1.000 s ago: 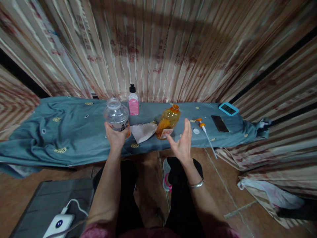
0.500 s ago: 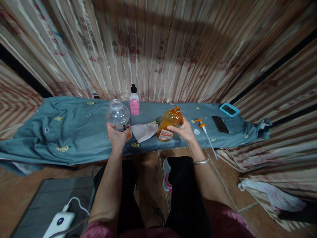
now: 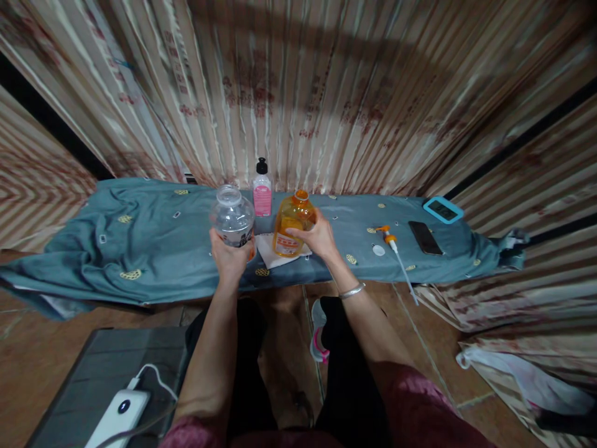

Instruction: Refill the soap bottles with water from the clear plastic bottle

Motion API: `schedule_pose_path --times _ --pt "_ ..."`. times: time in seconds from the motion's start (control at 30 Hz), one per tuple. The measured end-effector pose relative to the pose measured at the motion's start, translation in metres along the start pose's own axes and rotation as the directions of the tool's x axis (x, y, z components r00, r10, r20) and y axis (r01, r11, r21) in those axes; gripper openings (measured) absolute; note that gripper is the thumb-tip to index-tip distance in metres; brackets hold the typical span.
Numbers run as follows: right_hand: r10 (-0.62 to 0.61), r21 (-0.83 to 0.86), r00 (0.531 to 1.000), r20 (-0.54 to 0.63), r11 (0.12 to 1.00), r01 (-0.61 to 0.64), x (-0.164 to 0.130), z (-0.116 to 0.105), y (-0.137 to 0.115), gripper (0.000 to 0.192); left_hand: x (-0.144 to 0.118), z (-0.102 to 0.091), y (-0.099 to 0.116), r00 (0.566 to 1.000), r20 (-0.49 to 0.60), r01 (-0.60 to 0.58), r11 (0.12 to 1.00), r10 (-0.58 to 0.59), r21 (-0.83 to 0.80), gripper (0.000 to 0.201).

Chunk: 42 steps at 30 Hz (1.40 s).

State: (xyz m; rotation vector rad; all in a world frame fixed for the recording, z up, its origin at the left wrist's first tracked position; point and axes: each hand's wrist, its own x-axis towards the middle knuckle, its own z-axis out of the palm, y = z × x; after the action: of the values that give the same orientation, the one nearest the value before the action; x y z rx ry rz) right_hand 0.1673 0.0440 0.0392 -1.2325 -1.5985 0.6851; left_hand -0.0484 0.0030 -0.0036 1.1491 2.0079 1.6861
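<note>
My left hand [image 3: 230,255] is wrapped round the lower part of a clear, wide-bodied plastic bottle [image 3: 232,214] with an uncapped mouth. An orange see-through bottle [image 3: 291,227], also without a top, is gripped from the right by my right hand [image 3: 317,236]; a white label with red print shows on its front. Under and around the orange bottle's base is a pale folded cloth [image 3: 268,254]. Whether the bottle touches the cloth I cannot tell. Behind the two bottles stands a small pink-labelled bottle [image 3: 262,196] with a black cap.
On the blue-green cloth [image 3: 158,249] to the right lie an orange pump top [image 3: 392,242] with its long tube, a white disc [image 3: 378,250], a phone [image 3: 425,238] and a blue-framed digital clock [image 3: 443,210]. A white power bank [image 3: 119,417] rests on a dark stool [image 3: 88,367] below left.
My right hand has brought the orange bottle leftward and more upright, over the pale cloth and closer to the clear bottle. The whole view has shifted slightly.
</note>
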Motion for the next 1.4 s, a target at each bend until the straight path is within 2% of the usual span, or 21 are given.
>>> schedule_pose_path --times 0.13,0.37,0.5,0.57,0.67,0.83,0.93,1.1,1.13,1.23,1.27,1.33,1.4 --pt "0.029 -0.030 0.999 0.026 0.999 -0.029 -0.008 0.008 0.009 0.038 -0.002 -0.007 0.003 1.000 0.013 0.006 1.000 -0.006 -0.012 0.066" --pt "0.056 0.081 0.997 0.057 0.995 -0.060 -0.016 0.002 0.009 0.049 -0.009 -0.025 0.015 0.998 0.040 -0.040 0.992 0.045 -0.116 0.077" --pt "0.094 0.235 0.996 0.005 0.968 -0.093 -0.047 -0.012 0.007 0.063 -0.026 -0.038 0.037 0.997 0.074 0.023 0.976 -0.007 -0.215 0.080" --pt "0.121 0.353 0.993 0.016 0.928 -0.118 -0.073 -0.017 0.007 0.064 -0.040 -0.044 0.051 0.987 0.161 0.060 0.958 -0.015 -0.280 0.077" --pt "0.169 0.550 0.977 0.131 0.808 -0.214 -0.112 -0.017 0.008 0.055 -0.066 -0.047 0.074 0.945 0.328 0.147 0.915 -0.017 -0.375 0.066" --pt "0.202 0.756 0.901 0.384 0.492 -0.432 -0.143 -0.014 0.020 0.057 -0.105 -0.035 0.101 0.797 0.604 0.345 0.817 0.006 -0.463 0.059" --pt "0.193 0.802 0.873 0.449 0.345 -0.488 -0.150 -0.025 0.034 0.055 -0.118 -0.025 0.113 0.732 0.678 0.390 0.782 0.056 -0.486 0.055" --pt "0.177 0.854 0.872 0.457 0.186 -0.485 -0.160 -0.044 0.052 0.039 -0.130 -0.010 0.125 0.658 0.741 0.370 0.799 0.135 -0.474 0.061" --pt "0.176 0.863 0.875 0.452 0.162 -0.478 -0.161 -0.045 0.052 0.037 -0.131 -0.008 0.125 0.660 0.734 0.335 0.813 0.158 -0.476 0.063" --pt "0.186 0.880 0.878 0.441 0.106 -0.464 -0.160 -0.047 0.045 0.043 -0.121 -0.006 0.114 0.710 0.648 0.149 0.840 0.276 -0.521 0.076" --pt "0.193 0.881 0.876 0.442 0.093 -0.464 -0.159 -0.047 0.041 0.048 -0.113 -0.006 0.108 0.737 0.595 0.077 0.835 0.320 -0.545 0.080" --pt "0.215 0.880 0.870 0.445 0.076 -0.469 -0.155 -0.050 0.033 0.059 -0.089 -0.005 0.092 0.825 0.446 -0.062 0.840 0.347 -0.539 0.081" --pt "0.244 0.881 0.864 0.440 0.067 -0.468 -0.151 -0.053 0.027 0.065 -0.058 0.000 0.076 0.897 0.306 -0.176 0.894 0.318 -0.412 0.095"
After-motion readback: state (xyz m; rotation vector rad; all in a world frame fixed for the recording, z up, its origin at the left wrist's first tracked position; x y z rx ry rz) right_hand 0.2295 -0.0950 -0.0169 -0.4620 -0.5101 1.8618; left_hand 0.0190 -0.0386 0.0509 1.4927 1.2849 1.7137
